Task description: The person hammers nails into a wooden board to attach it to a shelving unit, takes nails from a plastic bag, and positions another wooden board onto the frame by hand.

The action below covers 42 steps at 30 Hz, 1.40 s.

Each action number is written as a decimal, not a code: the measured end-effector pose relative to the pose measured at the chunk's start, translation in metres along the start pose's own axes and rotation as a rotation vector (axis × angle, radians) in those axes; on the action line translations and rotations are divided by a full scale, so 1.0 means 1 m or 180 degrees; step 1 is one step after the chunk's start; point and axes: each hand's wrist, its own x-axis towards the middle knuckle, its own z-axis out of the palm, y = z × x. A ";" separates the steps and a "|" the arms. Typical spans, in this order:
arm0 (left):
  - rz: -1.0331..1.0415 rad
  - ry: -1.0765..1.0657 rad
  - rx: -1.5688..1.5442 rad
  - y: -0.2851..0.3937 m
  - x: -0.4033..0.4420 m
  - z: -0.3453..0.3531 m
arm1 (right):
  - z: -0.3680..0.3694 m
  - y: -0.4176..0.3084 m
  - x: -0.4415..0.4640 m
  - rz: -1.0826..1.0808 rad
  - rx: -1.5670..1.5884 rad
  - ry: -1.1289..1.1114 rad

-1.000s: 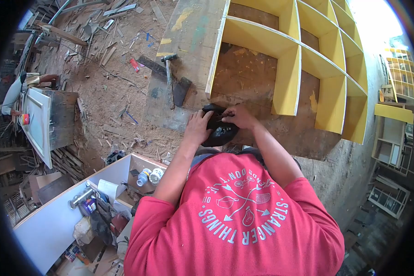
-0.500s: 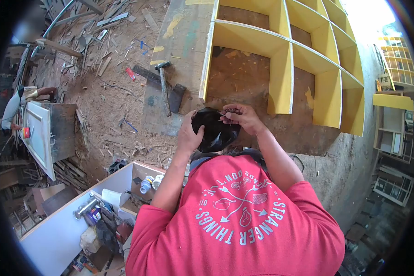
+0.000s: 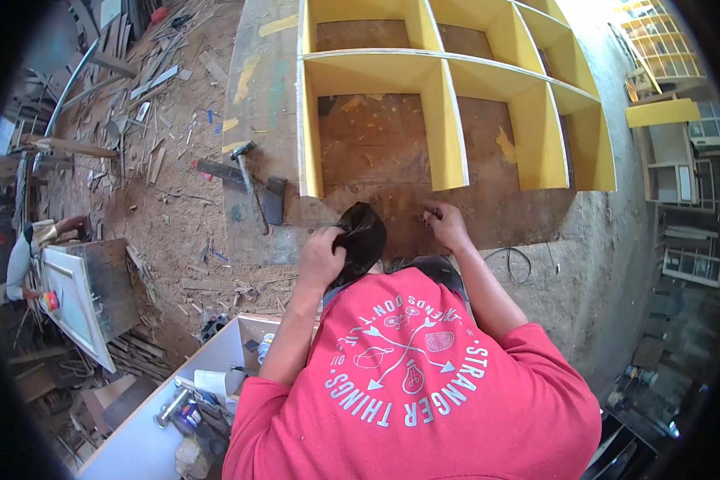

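My left hand (image 3: pixel 322 258) is closed around the gathered edge of a black plastic bag (image 3: pixel 365 238), which hangs close to my body. My right hand (image 3: pixel 450 227), off to the right of the bag, pinches small dark pieces (image 3: pixel 434 214) that look like nails; they are too small to be sure. Both hands are over the near edge of a worn wooden tabletop (image 3: pixel 504 228). Beyond them lies a yellow compartmented shelf frame (image 3: pixel 448 120). A hammer (image 3: pixel 252 190) rests on the tabletop left of the frame, beside a dark flat block (image 3: pixel 274 200).
A tool-filled pale box (image 3: pixel 156 424) stands at my lower left. Farther left, a person (image 3: pixel 24 252) works at a white panel (image 3: pixel 76 296). Wood scraps (image 3: pixel 164 84) litter the ground. A cable loop (image 3: pixel 510 264) lies to the right.
My right hand has drawn away from the bag to the right, with the small pieces in its fingers. The bag, spread between both hands before, is now bunched in my left hand. The view has shifted.
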 end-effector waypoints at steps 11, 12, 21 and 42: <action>0.0065 0.0350 -0.1507 0.093 -0.015 -0.175 | -0.014 -0.014 0.003 -0.0077 -0.1245 0.0383; 0.0244 0.0704 -0.1660 0.098 -0.016 -0.185 | -0.016 -0.016 0.003 -0.0019 -0.1268 0.0351; 0.0405 0.1669 -0.0684 0.103 0.060 -0.238 | -0.022 -0.010 -0.001 -0.0024 -0.0803 0.0203; -0.0331 0.1908 0.0208 0.004 0.034 -0.117 | -0.027 -0.032 0.004 -0.0545 -0.1400 -0.0120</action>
